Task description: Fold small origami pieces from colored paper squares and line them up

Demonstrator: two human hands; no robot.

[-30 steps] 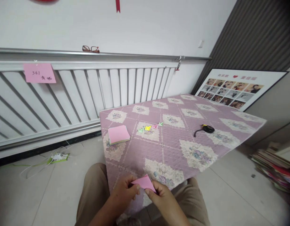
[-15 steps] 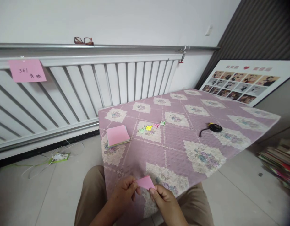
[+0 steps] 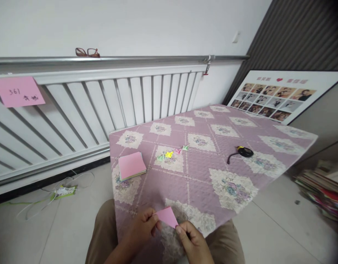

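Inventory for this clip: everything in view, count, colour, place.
Table: 1, purple and white floral cloth, centre
Folded paper: 1, pink, table's near end
Paper stack: 1, pink on top, table's left
Small folded pieces: 4, two green, one yellow, one pink, mid-table
Strapped object: 1, black and yellow, table's right
Radiator: 1, white, behind table
Pipe: 1, silver, above radiator
Eyeglasses: 1 pair, brown, on the pipe
Note: 1, pink, on radiator's left
Photo board: 1, white, far right
Power strip: 1, green-white, low left
Stacked pile: 1, mixed colours, low right
Trousered legs: 2, brown, lower centre
Left hand: 1, bare, paper's left corner
Right hand: 1, bare, paper's right corner
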